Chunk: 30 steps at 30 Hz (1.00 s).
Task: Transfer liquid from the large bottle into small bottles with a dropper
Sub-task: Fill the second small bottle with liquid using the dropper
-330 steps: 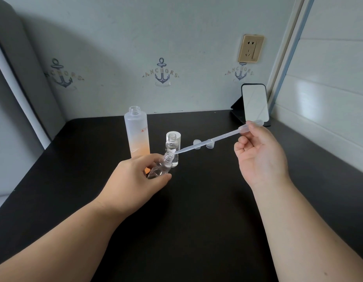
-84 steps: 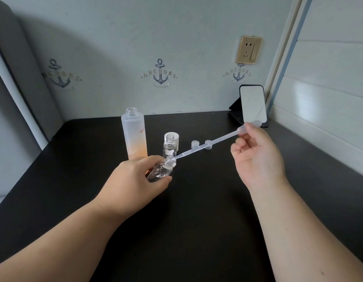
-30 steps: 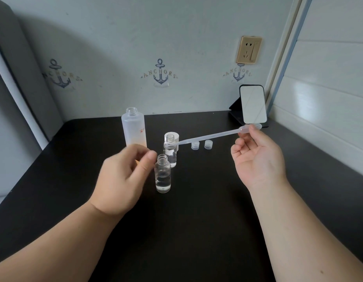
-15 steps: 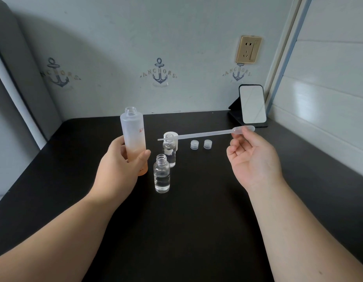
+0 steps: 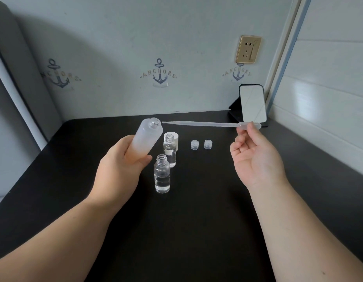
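dropper tip at the mouth of the tilted large bottle

at far left, anchor prints (image 5: 58, 75) on the pale wall. lower down, left hand (image 5: 119, 169) wrapped round the base of the large bottle (image 5: 146, 139), fingers and thumb curled on the frosted body, lifted off the black table (image 5: 196, 231). tilted up and to the right, open neck uppermost, orange tint toward the gripped lower end. uncapped.

just right of the hand, two small bottles standing upright on the table: near small bottle (image 5: 162, 174) with clear liquid filling roughly the lower half, open at the top; far small bottle (image 5: 170, 150) right behind it, also open, also holding some clear liquid. close against the far one, a white cap (image 5: 176, 139), partly hidden behind it.

further right, two small clear caps (image 5: 201, 144) side by side on the table, apart from the bottles.

above all this, dropper (image 5: 207, 124) held nearly level across the scene, thin tip pointing left and reaching just beside the rim of the large bottle's mouth; cannot tell whether touching or already inside. bulb end pinched between thumb and fingertips of the right hand (image 5: 255, 159), palm turned up toward the camera, remaining fingers loosely curled.

at far right, a phone (image 5: 252, 102) propped upright on a dark stand at the back corner of the table, and a gold wall socket (image 5: 248, 49) above it.
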Tool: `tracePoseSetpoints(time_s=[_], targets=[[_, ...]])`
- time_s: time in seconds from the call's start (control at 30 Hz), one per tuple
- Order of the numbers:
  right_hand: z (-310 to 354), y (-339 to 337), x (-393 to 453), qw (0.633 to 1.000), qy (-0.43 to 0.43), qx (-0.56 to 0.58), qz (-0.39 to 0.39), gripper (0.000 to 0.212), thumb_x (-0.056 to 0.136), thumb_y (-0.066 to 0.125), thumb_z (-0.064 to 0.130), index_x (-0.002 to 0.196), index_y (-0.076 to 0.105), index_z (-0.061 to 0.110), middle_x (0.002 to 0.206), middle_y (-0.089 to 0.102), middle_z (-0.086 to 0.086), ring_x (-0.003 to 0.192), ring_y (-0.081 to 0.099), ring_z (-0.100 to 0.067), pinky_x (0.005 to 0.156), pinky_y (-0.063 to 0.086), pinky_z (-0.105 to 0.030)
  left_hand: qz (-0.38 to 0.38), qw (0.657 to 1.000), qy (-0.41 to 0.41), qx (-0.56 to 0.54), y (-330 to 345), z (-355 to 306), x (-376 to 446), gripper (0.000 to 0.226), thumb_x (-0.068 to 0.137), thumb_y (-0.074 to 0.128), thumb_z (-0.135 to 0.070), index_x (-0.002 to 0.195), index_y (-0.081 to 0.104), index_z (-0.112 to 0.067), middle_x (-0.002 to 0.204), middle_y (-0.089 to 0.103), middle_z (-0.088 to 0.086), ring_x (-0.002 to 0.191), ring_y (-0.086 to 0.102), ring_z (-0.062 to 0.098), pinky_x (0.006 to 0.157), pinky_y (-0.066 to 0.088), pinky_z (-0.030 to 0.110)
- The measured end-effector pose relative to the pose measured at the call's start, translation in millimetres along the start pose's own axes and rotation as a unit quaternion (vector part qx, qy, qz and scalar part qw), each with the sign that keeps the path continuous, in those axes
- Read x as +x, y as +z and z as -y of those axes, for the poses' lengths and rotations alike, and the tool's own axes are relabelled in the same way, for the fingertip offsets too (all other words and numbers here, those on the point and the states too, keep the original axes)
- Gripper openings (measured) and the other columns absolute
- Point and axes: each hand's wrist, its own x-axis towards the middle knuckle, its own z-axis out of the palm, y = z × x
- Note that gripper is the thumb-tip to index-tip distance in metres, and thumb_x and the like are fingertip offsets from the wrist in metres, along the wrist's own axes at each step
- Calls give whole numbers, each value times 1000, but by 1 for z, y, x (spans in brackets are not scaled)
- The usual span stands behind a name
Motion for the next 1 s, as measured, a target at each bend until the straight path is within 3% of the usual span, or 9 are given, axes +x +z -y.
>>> tracePoseSetpoints(time_s=[0.53,0.63,0.77,0.9,1.0], targets=[[0,-3,1,998,-47,-47,-16,6,95,66,8,90,69,11,84,73,-2,62,56,-8,61,46,-19,-31,995,42,80,0,9,3,38,84,77,-25,116,62,-40,100,59,-23,91,50,-2,74,35,14],[0,-1,-1,996,-53,-71,-12,7,95,66,5,90,68,10,86,73,-4,64,57,-8,63,44,-18,-31,992,50,110,0,10,4,46,82,79,-23,124,65,-33,108,60,-18,101,51,5,82,35,18],[-1,3,-7,991,-68,-114,30,16,92,68,2,81,73,12,90,72,-8,67,60,-8,63,45,-18,-21,990,72,122,2,8,3,51,81,82,-24,128,65,-30,114,62,-15,108,55,15,90,39,28],[-4,9,-12,983,-69,-152,77,11,81,74,6,74,75,15,89,73,-8,69,60,-10,64,47,-18,-13,988,88,123,4,6,1,53,80,82,-21,130,66,-26,118,64,-11,112,55,19,92,36,28],[-9,10,-14,975,-63,-184,108,22,84,72,5,70,75,21,89,74,-7,74,60,-13,67,50,-18,-10,987,96,126,4,3,0,52,81,79,-22,131,66,-23,120,65,-8,113,54,19,92,35,28]])
